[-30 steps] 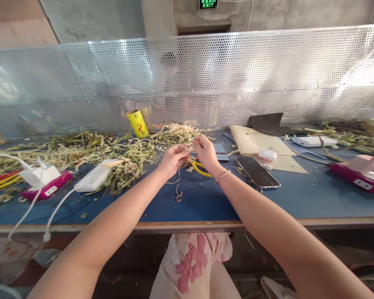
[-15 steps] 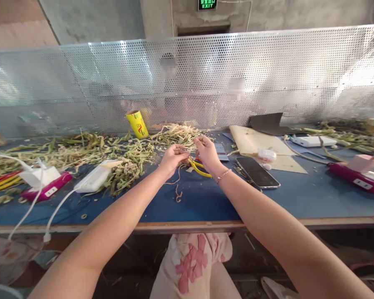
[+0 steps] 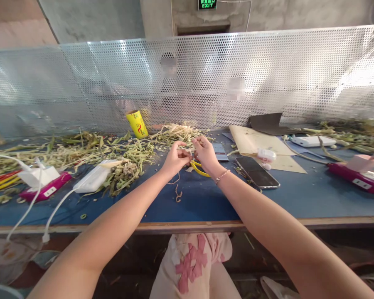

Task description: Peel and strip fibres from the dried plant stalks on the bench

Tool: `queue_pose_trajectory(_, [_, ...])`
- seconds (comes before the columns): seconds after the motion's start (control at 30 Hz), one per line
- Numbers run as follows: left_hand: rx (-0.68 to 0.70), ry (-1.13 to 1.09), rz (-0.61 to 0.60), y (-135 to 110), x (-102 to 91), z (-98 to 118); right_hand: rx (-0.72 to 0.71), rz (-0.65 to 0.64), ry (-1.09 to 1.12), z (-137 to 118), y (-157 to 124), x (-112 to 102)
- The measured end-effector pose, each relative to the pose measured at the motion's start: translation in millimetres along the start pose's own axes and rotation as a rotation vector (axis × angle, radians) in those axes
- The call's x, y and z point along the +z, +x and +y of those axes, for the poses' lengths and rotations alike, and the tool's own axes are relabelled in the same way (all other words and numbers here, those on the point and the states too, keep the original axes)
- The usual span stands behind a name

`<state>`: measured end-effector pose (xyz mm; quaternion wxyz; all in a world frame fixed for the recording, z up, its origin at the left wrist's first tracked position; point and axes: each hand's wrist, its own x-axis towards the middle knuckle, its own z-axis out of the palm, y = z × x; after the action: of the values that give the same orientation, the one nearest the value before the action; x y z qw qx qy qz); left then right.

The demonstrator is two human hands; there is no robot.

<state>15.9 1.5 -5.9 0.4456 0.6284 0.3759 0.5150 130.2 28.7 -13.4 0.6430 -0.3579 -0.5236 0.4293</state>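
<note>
My left hand (image 3: 174, 159) and my right hand (image 3: 206, 156) meet over the middle of the table, fingertips almost touching. Between them is a small pale dry plant strip (image 3: 189, 150), partly covered by the fingers. My right thumb and fingers pinch together on it. The left hand's thumb and bent index finger close in on it from the other side. Just below the right hand lie yellow-handled scissors (image 3: 200, 169), their other end hidden. Behind the hands sits a heap of pale dry strips (image 3: 180, 132). A thin brown strand (image 3: 178, 193) lies nearer the table's edge.
Dry stalks and leaves (image 3: 131, 155) spread leftward, beside a white power bank (image 3: 95, 177), purple power strip (image 3: 46, 187) and yellow tube (image 3: 137, 124). A phone (image 3: 257, 172), earbud case (image 3: 266, 155) and cream paper (image 3: 255, 141) lie right. A perforated metal screen (image 3: 199, 104) stands behind.
My left hand has shifted slightly right and its fingertips are closer to my right hand. The gap between the hands has narrowed. The right hand has hardly moved.
</note>
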Motion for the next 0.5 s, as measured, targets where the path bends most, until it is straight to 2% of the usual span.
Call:
queue_pose_trajectory(0.2, [0.054,0.001,-0.059,-0.3,0.7,0.8,-0.026,-0.013,-0.045,3.7,0.8,-0.4])
queue_pose_trajectory(0.37, [0.026,-0.035,-0.057,1.5,-1.5,-1.2,-0.049,-0.008,-0.080,1.6,0.4,-1.2])
queue_pose_trajectory(0.5, [0.111,0.109,-0.019,4.8,-5.2,-5.7,-0.080,-0.020,-0.113,0.8,0.3,-1.2])
